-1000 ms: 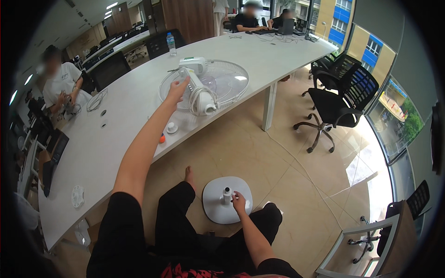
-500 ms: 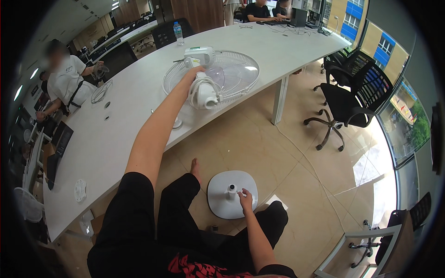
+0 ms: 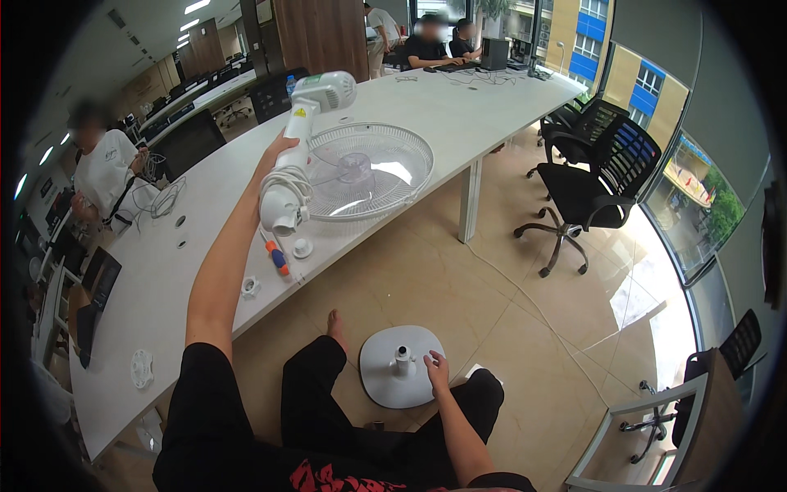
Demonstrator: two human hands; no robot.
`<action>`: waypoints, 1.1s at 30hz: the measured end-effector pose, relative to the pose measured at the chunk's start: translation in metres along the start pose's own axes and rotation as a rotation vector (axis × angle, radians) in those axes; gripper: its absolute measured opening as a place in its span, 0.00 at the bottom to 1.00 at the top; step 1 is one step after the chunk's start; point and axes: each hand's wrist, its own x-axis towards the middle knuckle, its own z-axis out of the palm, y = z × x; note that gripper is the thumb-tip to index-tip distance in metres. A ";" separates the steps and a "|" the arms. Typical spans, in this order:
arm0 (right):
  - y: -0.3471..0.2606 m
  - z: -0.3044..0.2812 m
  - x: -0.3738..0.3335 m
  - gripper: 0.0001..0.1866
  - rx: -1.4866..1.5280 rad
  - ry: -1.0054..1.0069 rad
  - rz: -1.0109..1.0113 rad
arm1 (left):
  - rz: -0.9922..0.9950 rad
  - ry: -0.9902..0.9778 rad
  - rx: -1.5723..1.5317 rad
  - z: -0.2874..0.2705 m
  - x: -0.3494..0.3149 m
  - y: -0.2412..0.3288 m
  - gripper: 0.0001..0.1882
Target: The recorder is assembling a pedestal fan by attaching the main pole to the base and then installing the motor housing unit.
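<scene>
My left hand (image 3: 279, 154) is closed round the neck of a white fan body (image 3: 326, 92). The motor housing is at its top, and a cord is looped round its lower end. Beside it on the table lies a round fan grille (image 3: 389, 168) with clear blades showing through it. My right hand (image 3: 438, 371) is over the right edge of a white fan base (image 3: 393, 392) on the floor; its fingers are apart and hold nothing. A short post with a dark top rises from the base's middle. Whether that hand touches the base I cannot tell.
On the white table (image 3: 205, 205) lie an orange-and-blue-handled screwdriver (image 3: 278, 257), a round white cap (image 3: 302, 248), a small white knob (image 3: 250, 286) and a white plastic piece (image 3: 142, 369). A black chair (image 3: 586, 180) stands right. Other people are at the table's far and left sides.
My left hand has lifted the fan body off the grille and moved it left, uncovering the blades. My right hand has moved from the post toward the base's right edge. The view has shifted.
</scene>
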 end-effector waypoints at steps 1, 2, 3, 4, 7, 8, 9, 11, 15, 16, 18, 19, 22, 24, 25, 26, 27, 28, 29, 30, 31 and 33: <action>-0.006 -0.003 -0.005 0.23 -0.047 0.056 0.001 | 0.067 -0.057 0.004 0.004 -0.011 0.013 0.47; -0.018 -0.007 -0.009 0.23 -0.050 0.040 -0.051 | 0.106 0.005 0.190 0.006 -0.021 0.030 0.48; -0.034 -0.011 -0.015 0.22 -0.013 0.070 -0.137 | 0.147 -0.015 0.169 0.012 -0.034 0.042 0.48; -0.056 -0.015 -0.019 0.21 0.009 0.125 -0.146 | 0.212 -0.020 0.158 0.015 -0.052 0.053 0.49; -0.152 -0.027 -0.038 0.19 0.184 0.093 -0.236 | 0.254 -0.054 0.148 0.026 -0.111 0.086 0.50; -0.190 -0.031 -0.047 0.20 0.254 -0.002 -0.361 | 0.279 -0.112 0.168 0.032 -0.132 0.092 0.51; -0.231 -0.034 -0.055 0.22 0.304 -0.068 -0.437 | 0.331 -0.201 0.174 0.040 -0.151 0.097 0.52; -0.304 -0.042 -0.083 0.33 0.481 -0.291 -0.625 | 0.425 -0.207 0.278 0.062 -0.191 0.100 0.55; -0.396 -0.059 -0.144 0.56 0.829 -0.739 -0.660 | 0.277 -0.403 0.156 0.112 -0.295 0.065 0.56; -0.405 -0.065 -0.154 0.61 0.954 -0.929 -0.670 | 0.235 -0.505 0.137 0.123 -0.316 0.052 0.54; -0.400 -0.077 -0.172 0.61 1.019 -0.961 -0.668 | 0.317 -0.642 0.268 0.147 -0.351 0.021 0.50; -0.386 -0.085 -0.182 0.58 1.117 -0.910 -0.576 | 0.357 -0.706 0.306 0.157 -0.367 0.007 0.49; -0.329 -0.102 -0.209 0.46 1.389 -0.765 -0.528 | 0.341 -0.855 0.437 0.171 -0.393 -0.031 0.49; -0.295 -0.114 -0.218 0.38 1.513 -0.682 -0.510 | 0.215 -0.964 0.364 0.179 -0.401 -0.053 0.48; -0.283 -0.119 -0.221 0.35 1.568 -0.670 -0.529 | 0.188 -0.957 0.370 0.178 -0.399 -0.061 0.48; -0.276 -0.126 -0.222 0.34 1.603 -0.669 -0.533 | 0.035 -0.995 0.327 0.173 -0.394 -0.067 0.47; -0.273 -0.133 -0.222 0.34 1.596 -0.628 -0.499 | -0.073 -1.038 0.253 0.165 -0.388 -0.073 0.47; -0.274 -0.141 -0.220 0.34 1.634 -0.613 -0.536 | 0.022 -1.040 0.275 0.152 -0.381 -0.076 0.47; -0.275 -0.147 -0.220 0.33 1.692 -0.565 -0.564 | -0.087 -1.047 0.206 0.135 -0.373 -0.077 0.49; -0.279 -0.153 -0.219 0.33 1.697 -0.558 -0.605 | -0.192 -1.003 0.014 0.120 -0.373 -0.078 0.50; -0.284 -0.159 -0.218 0.33 1.688 -0.576 -0.611 | -0.191 -1.008 0.020 0.105 -0.377 -0.078 0.50; -0.294 -0.166 -0.217 0.35 1.617 -0.549 -0.723 | -0.340 -0.863 -0.421 0.081 -0.395 -0.078 0.55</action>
